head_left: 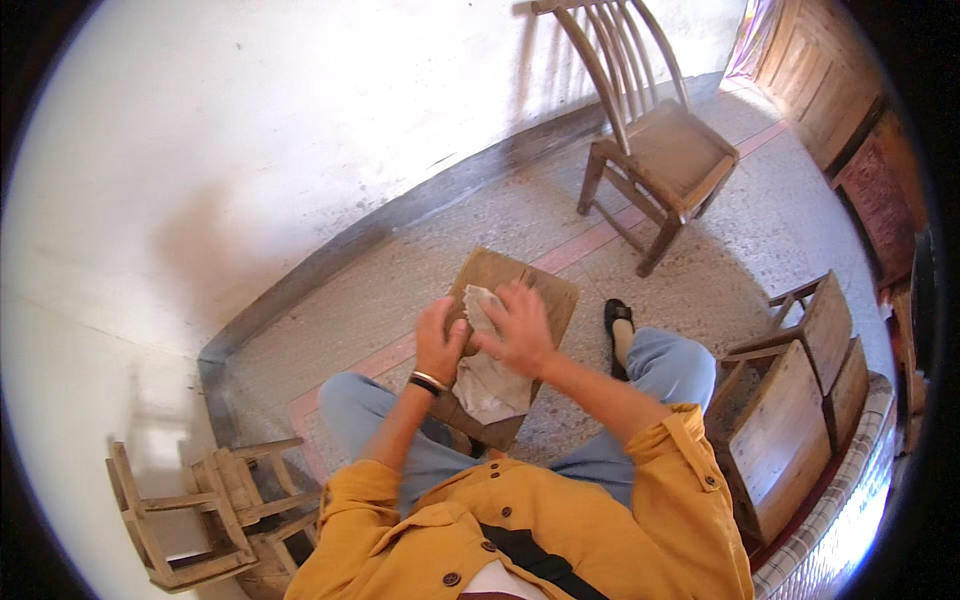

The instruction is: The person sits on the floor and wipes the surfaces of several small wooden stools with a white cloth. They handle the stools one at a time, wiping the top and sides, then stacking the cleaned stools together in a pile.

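Note:
A crumpled greyish-white cloth (490, 388) lies on the top of a low wooden stool (505, 268) between my knees. My right hand (520, 335) is over the upper part of the cloth with its fingers spread, slightly blurred. Beside the cloth's left edge is my left hand (438, 345), fingers bent and thumb apart from them, with nothing visible in it. Whether either palm presses on the cloth cannot be made out. A dark and a light band circle my left wrist.
A wooden chair (675, 150) with a slatted back stands ahead to the right, near the white wall (300, 120). Overturned wooden stools (185, 510) lie at lower left. More wooden stools (780, 430) are stacked at right, by a checked, padded edge (840, 490).

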